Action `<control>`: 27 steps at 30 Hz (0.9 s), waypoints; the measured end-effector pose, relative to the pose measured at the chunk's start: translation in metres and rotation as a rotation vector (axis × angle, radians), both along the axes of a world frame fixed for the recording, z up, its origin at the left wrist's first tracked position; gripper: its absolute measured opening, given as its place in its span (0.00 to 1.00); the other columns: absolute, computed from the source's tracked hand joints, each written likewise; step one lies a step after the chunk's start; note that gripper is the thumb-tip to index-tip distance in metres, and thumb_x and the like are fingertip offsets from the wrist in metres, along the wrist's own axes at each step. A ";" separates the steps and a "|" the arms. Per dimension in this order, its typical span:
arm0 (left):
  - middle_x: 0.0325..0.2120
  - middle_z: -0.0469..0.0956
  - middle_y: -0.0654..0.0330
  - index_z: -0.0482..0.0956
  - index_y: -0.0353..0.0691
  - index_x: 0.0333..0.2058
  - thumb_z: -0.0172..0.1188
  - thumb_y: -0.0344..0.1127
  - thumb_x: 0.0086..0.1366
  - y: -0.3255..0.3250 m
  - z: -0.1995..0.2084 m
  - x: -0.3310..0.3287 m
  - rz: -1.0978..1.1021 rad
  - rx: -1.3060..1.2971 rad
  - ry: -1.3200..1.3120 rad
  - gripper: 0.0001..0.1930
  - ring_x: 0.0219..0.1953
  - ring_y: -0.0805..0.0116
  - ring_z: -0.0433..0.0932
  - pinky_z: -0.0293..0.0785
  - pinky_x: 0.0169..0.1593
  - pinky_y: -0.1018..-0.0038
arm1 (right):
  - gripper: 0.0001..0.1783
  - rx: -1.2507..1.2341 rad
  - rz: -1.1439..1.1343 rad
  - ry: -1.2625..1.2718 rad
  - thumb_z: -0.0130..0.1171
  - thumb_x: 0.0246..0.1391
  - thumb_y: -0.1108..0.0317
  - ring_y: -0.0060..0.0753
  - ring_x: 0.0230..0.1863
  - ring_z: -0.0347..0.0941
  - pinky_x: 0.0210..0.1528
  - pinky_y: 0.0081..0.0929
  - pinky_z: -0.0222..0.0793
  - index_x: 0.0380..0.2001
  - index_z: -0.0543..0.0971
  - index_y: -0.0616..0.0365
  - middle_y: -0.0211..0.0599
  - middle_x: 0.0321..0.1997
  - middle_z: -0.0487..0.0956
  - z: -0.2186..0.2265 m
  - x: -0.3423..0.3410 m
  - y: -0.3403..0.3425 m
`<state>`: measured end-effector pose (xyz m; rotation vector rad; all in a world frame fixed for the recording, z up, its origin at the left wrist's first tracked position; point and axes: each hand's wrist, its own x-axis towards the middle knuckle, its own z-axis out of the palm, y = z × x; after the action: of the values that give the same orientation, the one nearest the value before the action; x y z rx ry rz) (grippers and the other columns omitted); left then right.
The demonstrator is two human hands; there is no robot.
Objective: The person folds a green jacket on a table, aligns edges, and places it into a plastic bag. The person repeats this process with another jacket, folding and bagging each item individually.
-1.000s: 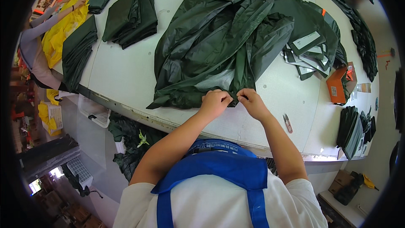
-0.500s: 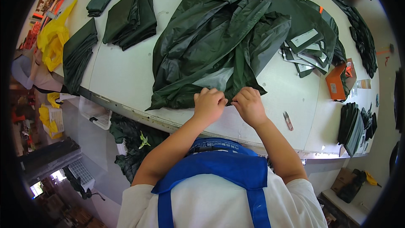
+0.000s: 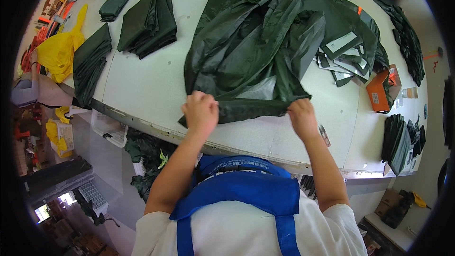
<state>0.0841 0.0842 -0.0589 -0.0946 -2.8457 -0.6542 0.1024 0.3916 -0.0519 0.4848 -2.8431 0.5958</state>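
A dark green, shiny waterproof garment (image 3: 237,57) lies crumpled across the white table in front of me, with a light mesh patch (image 3: 258,88) showing near its lower part. My left hand (image 3: 201,112) is closed on the left end of the garment's near hem. At the other end, my right hand (image 3: 302,116) pinches the same hem near its corner. Between my hands the edge is stretched in a fairly straight band. Just right of my right forearm lie small snips (image 3: 324,135), partly hidden by it.
Folded dark green pieces (image 3: 148,23) lie in piles at the left. To the right are flat green packs with white labels (image 3: 342,42), an orange box (image 3: 377,94) and more folded green pieces (image 3: 395,137). At far left, another person (image 3: 31,87) is beside yellow fabric (image 3: 61,57).
My hands have moved apart along the garment's near edge, left hand leftward and right hand rightward, pulling the hem straight. The yellow fabric at far left has shifted.
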 end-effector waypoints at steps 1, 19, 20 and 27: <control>0.36 0.72 0.60 0.77 0.46 0.23 0.63 0.35 0.53 -0.010 0.012 0.000 0.029 -0.019 -0.066 0.04 0.42 0.52 0.69 0.63 0.41 0.55 | 0.08 0.018 -0.058 -0.021 0.63 0.38 0.74 0.42 0.35 0.68 0.39 0.37 0.65 0.22 0.73 0.55 0.37 0.27 0.72 -0.004 0.004 0.012; 0.55 0.70 0.59 0.65 0.39 0.59 0.56 0.34 0.66 0.127 0.009 -0.001 -0.740 1.278 -1.257 0.23 0.54 0.69 0.71 0.67 0.57 0.71 | 0.22 0.075 -0.715 -0.284 0.63 0.47 0.57 0.49 0.49 0.73 0.46 0.48 0.68 0.44 0.75 0.55 0.44 0.44 0.78 -0.049 -0.132 0.034; 0.57 0.68 0.58 0.61 0.39 0.61 0.56 0.34 0.66 0.118 0.015 -0.020 -0.645 1.394 -1.164 0.26 0.55 0.68 0.70 0.66 0.58 0.71 | 0.13 -0.007 -0.637 -0.215 0.61 0.48 0.60 0.49 0.46 0.75 0.45 0.47 0.67 0.37 0.80 0.51 0.38 0.39 0.80 -0.044 -0.131 0.030; 0.53 0.70 0.60 0.64 0.37 0.58 0.60 0.49 0.63 0.058 0.045 -0.114 -0.184 1.862 -0.906 0.30 0.51 0.67 0.71 0.66 0.55 0.68 | 0.09 -0.426 0.522 -0.310 0.64 0.45 0.69 0.63 0.64 0.56 0.63 0.55 0.53 0.32 0.76 0.53 0.50 0.57 0.68 0.074 -0.036 -0.062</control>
<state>-0.0299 0.1425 -0.0143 0.3082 -1.4059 -3.4643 0.0660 0.3295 0.0217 1.1415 -2.7218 1.4408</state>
